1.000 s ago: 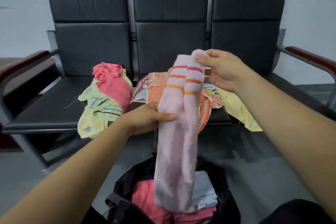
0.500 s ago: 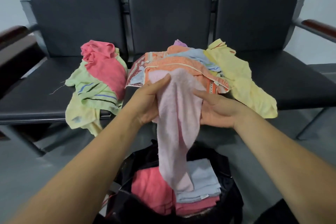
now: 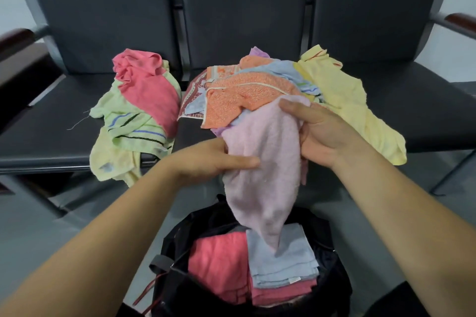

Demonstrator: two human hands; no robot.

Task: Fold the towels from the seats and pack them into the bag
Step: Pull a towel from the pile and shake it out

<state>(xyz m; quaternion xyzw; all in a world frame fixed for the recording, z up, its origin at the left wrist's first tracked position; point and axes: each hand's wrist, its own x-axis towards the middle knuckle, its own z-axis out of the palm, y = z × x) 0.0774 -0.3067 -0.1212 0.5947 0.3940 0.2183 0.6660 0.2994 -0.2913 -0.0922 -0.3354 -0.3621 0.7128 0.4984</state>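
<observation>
Both the left hand (image 3: 206,159) and the right hand (image 3: 324,134) are gripping the pale pink towel (image 3: 262,162), which is hanging over the open black bag (image 3: 332,260) (folded towels inside) near the seats (image 3: 46,141).

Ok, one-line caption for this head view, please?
Left hand and right hand hold a pink towel over the black bag; more towels lie heaped on the seats.

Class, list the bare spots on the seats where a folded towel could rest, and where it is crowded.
Free: left seat, left of the green-and-pink pile; right seat, right of the yellow towel. Crowded: middle seat, under the orange heap.
</observation>
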